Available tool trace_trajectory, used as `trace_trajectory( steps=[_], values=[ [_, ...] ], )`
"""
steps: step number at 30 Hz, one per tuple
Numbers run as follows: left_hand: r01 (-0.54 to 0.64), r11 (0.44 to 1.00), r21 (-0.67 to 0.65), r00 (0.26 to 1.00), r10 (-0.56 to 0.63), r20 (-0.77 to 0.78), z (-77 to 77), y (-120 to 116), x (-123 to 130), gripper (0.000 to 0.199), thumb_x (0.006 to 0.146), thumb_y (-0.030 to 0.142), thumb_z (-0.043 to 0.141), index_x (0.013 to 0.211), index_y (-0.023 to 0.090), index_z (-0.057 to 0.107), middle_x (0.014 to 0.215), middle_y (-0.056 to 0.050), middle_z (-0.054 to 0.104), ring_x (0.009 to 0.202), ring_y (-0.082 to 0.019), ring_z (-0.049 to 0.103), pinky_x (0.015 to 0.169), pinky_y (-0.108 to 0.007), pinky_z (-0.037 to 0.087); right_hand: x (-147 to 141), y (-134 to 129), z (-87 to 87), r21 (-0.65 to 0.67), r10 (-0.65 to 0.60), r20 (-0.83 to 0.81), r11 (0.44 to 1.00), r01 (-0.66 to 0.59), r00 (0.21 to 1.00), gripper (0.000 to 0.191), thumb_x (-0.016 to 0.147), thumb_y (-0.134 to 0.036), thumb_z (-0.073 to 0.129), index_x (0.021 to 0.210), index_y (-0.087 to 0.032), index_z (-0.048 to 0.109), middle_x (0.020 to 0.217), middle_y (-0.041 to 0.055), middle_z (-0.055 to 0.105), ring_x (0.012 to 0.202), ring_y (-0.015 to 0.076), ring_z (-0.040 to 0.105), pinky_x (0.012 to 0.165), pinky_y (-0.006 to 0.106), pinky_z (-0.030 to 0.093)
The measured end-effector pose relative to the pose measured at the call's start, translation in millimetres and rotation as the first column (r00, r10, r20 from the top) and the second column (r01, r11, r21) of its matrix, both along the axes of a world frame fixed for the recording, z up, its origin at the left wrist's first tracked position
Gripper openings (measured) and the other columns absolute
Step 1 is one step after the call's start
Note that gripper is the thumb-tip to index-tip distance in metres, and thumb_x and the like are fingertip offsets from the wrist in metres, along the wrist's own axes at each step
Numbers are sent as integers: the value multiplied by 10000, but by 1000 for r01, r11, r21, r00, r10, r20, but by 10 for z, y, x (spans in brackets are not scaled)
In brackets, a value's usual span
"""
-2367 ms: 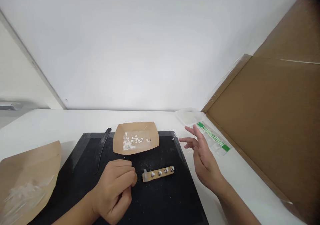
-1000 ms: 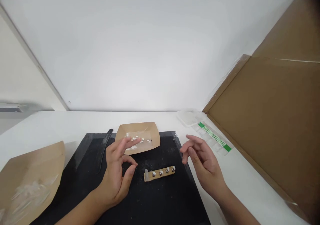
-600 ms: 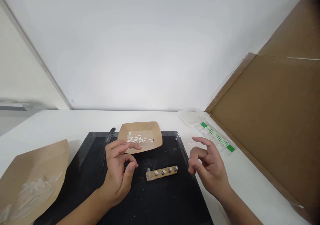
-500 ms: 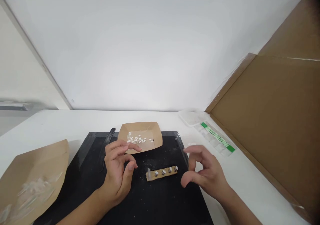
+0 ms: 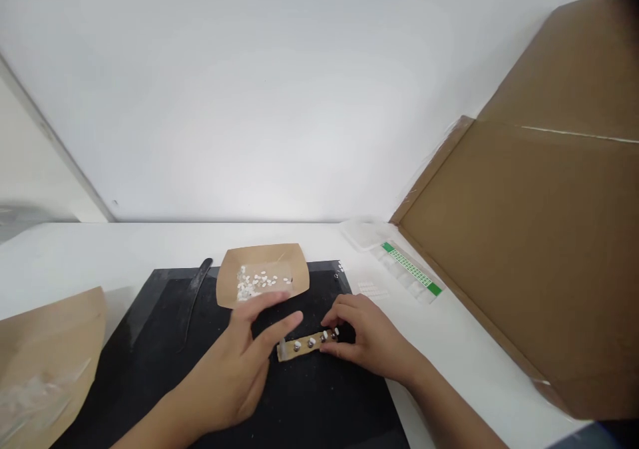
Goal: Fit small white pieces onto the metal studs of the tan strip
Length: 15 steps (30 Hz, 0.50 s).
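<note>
A short tan strip (image 5: 303, 346) lies on the black mat (image 5: 319, 409). It bears several shiny metal studs topped with small white ovals, and a translucent piece (image 5: 283, 349) is at its left end. My right hand (image 5: 374, 338) has its thumb and forefinger on the two long edges of the strip's right end, closed around it. Just left of the strip, my left hand (image 5: 244, 359) holds nothing, its index and middle fingers stretched apart. Its fingertips hover near a brown paper tray (image 5: 294, 257) containing many small white ovals (image 5: 262, 279).
A slim black tool (image 5: 197, 286) lies on the mat's left. Another paper tray (image 5: 60, 316) with clear pieces stands at far left. On the right are a clear case with a green label (image 5: 412, 268), a clear lid (image 5: 362, 233) and a large cardboard panel (image 5: 524, 249).
My right hand has moved left onto the strip's right end and closed around it. My left hand has turned, its fingers now reaching toward the strip and tray. The view has shifted right.
</note>
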State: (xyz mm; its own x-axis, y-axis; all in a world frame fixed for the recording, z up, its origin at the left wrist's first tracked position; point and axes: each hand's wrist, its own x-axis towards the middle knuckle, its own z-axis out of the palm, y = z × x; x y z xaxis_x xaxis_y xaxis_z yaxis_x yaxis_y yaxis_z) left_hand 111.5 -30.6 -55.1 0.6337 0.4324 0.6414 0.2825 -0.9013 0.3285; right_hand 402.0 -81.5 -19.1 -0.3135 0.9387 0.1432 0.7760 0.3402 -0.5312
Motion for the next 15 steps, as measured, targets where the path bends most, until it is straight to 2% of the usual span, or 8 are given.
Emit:
trace_trajectory(
  steps=[2, 4, 7, 11, 15],
  values=[
    [112, 993, -21, 982, -114, -150, 67, -7, -17, 736, 872, -28, 499, 1566, 215, 480, 1468, -184, 562, 1439, -353, 520, 1222, -666, 443, -11, 9, 0, -11, 2, -1, 1000, -2, 1000, 234, 843, -329, 924, 973, -236, 754, 940, 6, 722, 889, 218, 685, 798, 348, 493],
    [160, 984, -83, 956, -175, -236, 111, -9, -1, 704, 881, -31, 482, 1550, 187, 453, 1311, -148, 674, 1304, -305, 632, 1261, -713, 334, -17, 23, 3, -18, 14, -17, 1000, -14, 1000, 187, 873, -345, 900, 937, -238, 761, 925, 6, 724, 866, 211, 682, 777, 341, 490],
    [106, 981, -165, 961, -144, -237, 118, -15, 37, 631, 951, 7, 459, 1556, 169, 387, 1216, -115, 720, 1164, -266, 714, 1258, -725, 295, -16, 42, -4, -41, 10, -48, 999, -12, 999, 187, 900, -390, 874, 895, -238, 764, 884, 3, 723, 843, 207, 680, 757, 336, 491],
    [53, 973, -225, 967, -107, -232, 65, -24, 51, 657, 993, 203, 621, 1582, 190, 330, 1240, -116, 715, 1185, -302, 713, 1260, -743, 220, -17, 49, -42, -40, -14, -71, 999, 12, 997, 179, 894, -383, 881, 875, -243, 771, 897, 2, 728, 875, 213, 683, 786, 348, 496],
    [35, 959, -282, 962, -108, -249, -12, -29, 54, 605, 1028, 132, 548, 1573, 223, 302, 1211, -79, 711, 1149, -263, 712, 1252, -723, 194, -35, 36, -78, -25, 0, -66, 1000, -1, 998, 129, 905, -344, 872, 905, -255, 778, 937, 5, 730, 892, 216, 682, 802, 357, 501]
  ],
)
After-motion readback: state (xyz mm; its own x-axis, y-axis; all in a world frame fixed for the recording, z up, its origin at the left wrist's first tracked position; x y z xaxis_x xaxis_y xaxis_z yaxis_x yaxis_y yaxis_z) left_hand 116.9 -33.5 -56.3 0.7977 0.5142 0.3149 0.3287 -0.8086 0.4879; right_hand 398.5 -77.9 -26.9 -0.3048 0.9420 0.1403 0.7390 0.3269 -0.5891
